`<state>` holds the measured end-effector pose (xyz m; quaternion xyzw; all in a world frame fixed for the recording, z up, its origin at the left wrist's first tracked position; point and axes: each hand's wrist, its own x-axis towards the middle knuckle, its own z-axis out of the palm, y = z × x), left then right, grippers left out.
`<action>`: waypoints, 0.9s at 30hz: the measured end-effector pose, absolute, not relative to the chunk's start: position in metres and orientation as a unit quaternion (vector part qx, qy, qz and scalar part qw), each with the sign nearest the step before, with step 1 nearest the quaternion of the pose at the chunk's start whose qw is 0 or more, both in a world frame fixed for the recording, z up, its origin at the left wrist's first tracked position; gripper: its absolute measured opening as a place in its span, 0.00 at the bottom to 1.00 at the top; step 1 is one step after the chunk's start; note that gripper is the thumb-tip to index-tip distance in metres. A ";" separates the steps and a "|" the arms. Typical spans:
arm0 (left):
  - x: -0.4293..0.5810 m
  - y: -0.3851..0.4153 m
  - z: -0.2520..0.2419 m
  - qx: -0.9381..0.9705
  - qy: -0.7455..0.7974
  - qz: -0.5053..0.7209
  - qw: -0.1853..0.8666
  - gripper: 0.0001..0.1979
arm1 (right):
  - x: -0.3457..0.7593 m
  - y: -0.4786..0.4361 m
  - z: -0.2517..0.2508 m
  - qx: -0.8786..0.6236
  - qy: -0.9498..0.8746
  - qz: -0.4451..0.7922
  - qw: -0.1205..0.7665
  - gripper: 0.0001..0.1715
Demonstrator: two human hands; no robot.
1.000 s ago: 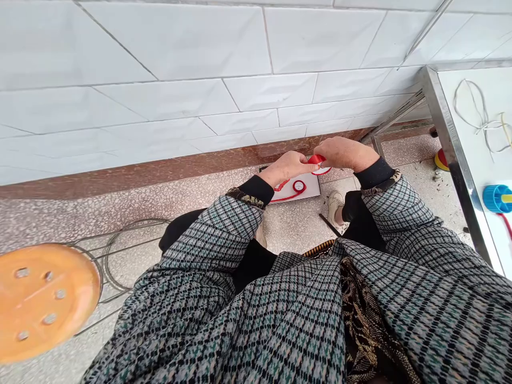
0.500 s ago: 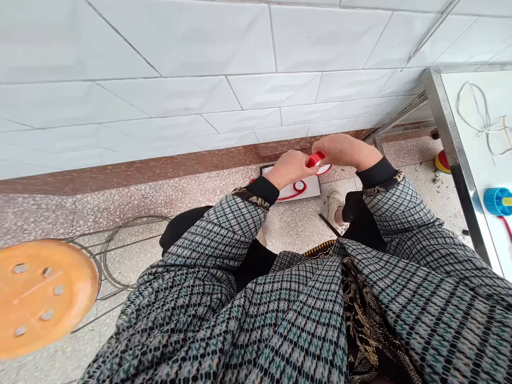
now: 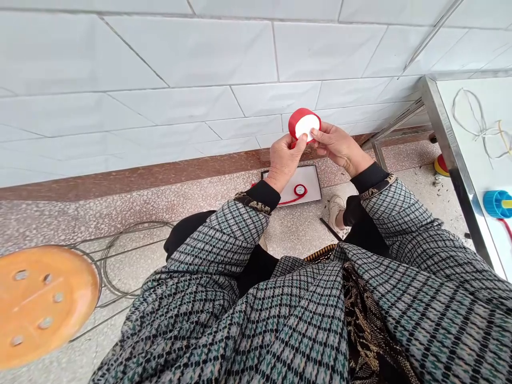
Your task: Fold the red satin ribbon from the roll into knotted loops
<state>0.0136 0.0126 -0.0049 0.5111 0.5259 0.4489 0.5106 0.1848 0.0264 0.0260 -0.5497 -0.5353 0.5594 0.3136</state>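
Note:
Both hands hold a red roll, apparently tape, with a white round face [image 3: 307, 126], raised in front of the tiled wall. My left hand [image 3: 285, 159] is closed on its lower left edge, the thumb on the white face. On the lower right side, my right hand [image 3: 340, 146] grips it, its thumb pressed against the same face. Fingers behind the roll are hidden. Below the hands, a shallow dark-edged tray with a white bottom [image 3: 311, 176] lies on the floor. In it is a small white-faced disc [image 3: 300, 190] with a red strip [image 3: 292, 201] trailing left.
An orange round stool [image 3: 48, 304] with holes stands at left on metal rod legs. At right is a metal-framed table [image 3: 450, 133] bearing pale wire [image 3: 480, 133] and a blue spool [image 3: 496, 204]. A red-and-yellow object [image 3: 441, 164] sits on the floor under it.
Both hands have risen with the red roll, and its white face has turned into view. More of the tray shows beneath. The things on the floor look unmoved.

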 end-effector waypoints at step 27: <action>0.001 0.010 0.007 0.347 0.365 0.335 0.796 0.16 | 0.241 0.027 0.076 -0.554 -0.649 0.494 0.167 0.38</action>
